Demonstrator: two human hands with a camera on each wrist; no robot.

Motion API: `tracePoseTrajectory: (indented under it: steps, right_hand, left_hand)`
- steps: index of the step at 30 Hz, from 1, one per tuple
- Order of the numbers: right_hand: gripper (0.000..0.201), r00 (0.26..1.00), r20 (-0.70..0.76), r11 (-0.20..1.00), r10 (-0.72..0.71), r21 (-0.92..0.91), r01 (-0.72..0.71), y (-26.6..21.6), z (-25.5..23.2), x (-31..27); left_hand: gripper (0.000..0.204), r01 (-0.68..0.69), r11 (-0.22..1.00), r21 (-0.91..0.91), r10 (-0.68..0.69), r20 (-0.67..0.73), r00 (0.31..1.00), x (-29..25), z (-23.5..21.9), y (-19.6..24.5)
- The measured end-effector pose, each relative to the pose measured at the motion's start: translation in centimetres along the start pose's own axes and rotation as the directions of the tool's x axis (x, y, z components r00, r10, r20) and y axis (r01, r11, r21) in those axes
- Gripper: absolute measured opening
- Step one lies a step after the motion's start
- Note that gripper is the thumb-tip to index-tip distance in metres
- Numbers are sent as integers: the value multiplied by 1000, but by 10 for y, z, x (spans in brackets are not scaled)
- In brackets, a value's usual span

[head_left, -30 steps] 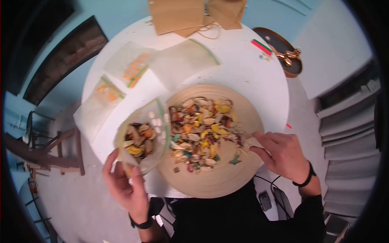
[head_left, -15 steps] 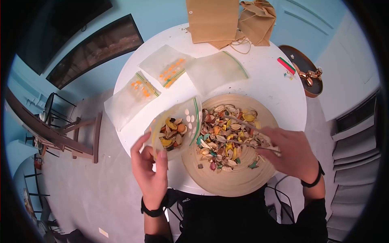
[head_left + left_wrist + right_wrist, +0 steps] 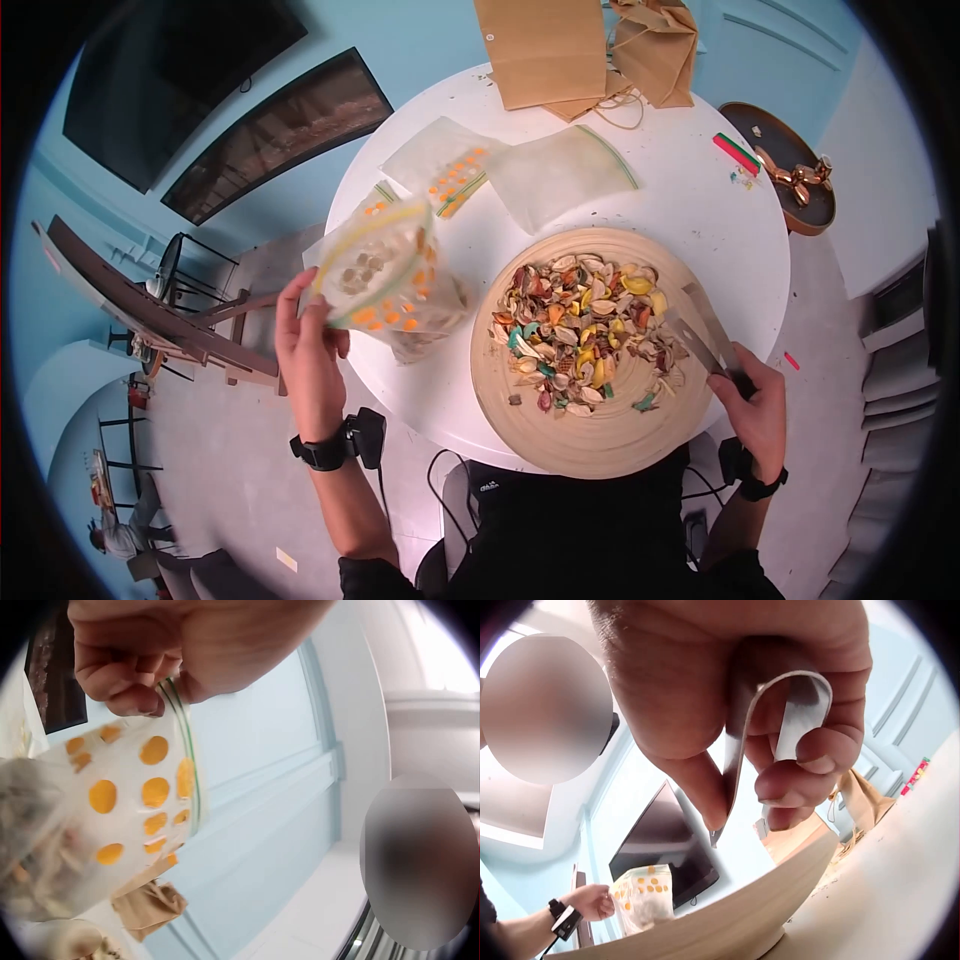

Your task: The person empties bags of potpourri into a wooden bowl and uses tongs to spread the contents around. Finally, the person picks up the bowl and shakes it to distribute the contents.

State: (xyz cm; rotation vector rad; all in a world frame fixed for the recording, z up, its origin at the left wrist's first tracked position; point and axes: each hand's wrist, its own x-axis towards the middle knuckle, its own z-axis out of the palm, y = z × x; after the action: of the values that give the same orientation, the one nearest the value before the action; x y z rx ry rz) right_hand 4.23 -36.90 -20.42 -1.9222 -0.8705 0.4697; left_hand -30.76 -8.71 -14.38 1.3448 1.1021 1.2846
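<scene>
White table (image 3: 690, 205): left grip (image 3: 312, 365) pinches dotted bag (image 3: 430, 318), right grip (image 3: 757, 408) tongs (image 3: 799, 720); garment lettering (image 3: 488, 486) illegible.

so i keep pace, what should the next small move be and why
Probably close the metal tongs on some potpourri: the right hand holds them spread, with nothing visible between their tips, loose pieces lie near them on the round wooden plate, and the left hand holds the dotted zip bag by its rim.

Plate (image 3: 565, 450) sits at the near edge of the surface (image 3: 690, 195), potpourri (image 3: 580, 335) heaped on it, tongs (image 3: 694, 343) over its right side. Left of it there's a bag (image 3: 400, 285) with more inside, other bags (image 3: 562, 178) lying behind, paper bags (image 3: 545, 55) at the back.
</scene>
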Motion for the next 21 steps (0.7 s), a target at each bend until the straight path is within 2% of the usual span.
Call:
tracePoseTrajectory:
  steps: [1, 3, 5, 6, 7, 8, 9, 10, 11, 12, 14, 15, 16, 17, 18, 20, 21]
  right_hand:
    - [46, 1000, 2, 1000, -2, 4, 2, 1, 0, 0]
    - [47, 992, 28, 980, 123, 153, -126, 0, 2, -1]
    - [47, 991, 12, 970, 136, 201, -135, 3, 5, -2]
    - [47, 988, -3, 958, 155, 244, -149, 7, 7, -4]
    - [47, 990, -1, 959, 143, 247, -138, 14, 8, -4]
    - [47, 994, 3, 932, 112, 347, -106, 24, 10, -4]
    - [47, 997, 8, 893, 83, 443, -78, 33, 12, -3]
    - [47, 997, 14, 892, 77, 446, -76, 38, 14, -2]
    - [44, 999, -18, 885, 42, 465, -29, 42, 16, 0]
    - [42, 999, -54, 876, 5, 482, 22, 46, 17, 1]
    - [42, 999, -51, 844, -19, 535, 43, 56, 17, 5]
    - [42, 998, -45, 810, -38, 583, 57, 59, 18, 6]
    - [42, 998, -43, 811, -50, 581, 66, 63, 21, 8]
    - [42, 996, -79, 764, -43, 640, 84, 66, 25, 11]
    - [42, 993, -111, 711, -33, 696, 102, 68, 27, 13]
    - [43, 993, -107, 671, -39, 734, 106, 73, 27, 15]
    - [44, 995, -101, 632, -28, 769, 96, 75, 25, 16]
  left_hand:
    - [29, 12, 999, 52, -12, 5, 1000, -3, 0, -5]
    - [29, 22, 994, 107, -23, 6, 1000, -10, 1, -4]
    - [31, -13, 970, 242, 1, 52, 999, -14, 3, 4]
    - [31, -20, 971, 240, 9, 47, 999, -17, 2, 8]
    - [32, -79, 932, 354, 50, 90, 995, -21, -1, 13]
    - [33, -140, 875, 463, 85, 137, 987, -23, -2, 19]
    - [33, -142, 874, 465, 91, 131, 987, -27, 0, 26]
    - [36, -363, 693, 623, 270, 243, 932, -32, 4, 34]
    - [39, -543, 438, 717, 401, 385, 831, -36, 8, 43]
    - [39, -543, 435, 718, 406, 382, 830, -39, 14, 52]
    - [45, -764, 131, 632, 499, 624, 602, -40, 29, 67]
    - [45, -760, 131, 637, 504, 617, 604, -40, 38, 69]
    - [41, -779, 134, 613, 419, 677, 605, -38, 48, 71]
    - [37, -795, 140, 590, 331, 729, 600, -34, 55, 73]
    - [37, -788, 140, 599, 340, 718, 607, -27, 61, 71]
    - [22, -784, 184, 593, 120, 778, 617, -7, 69, 61]
    - [16, -770, 207, 603, 157, 757, 635, -1, 68, 61]
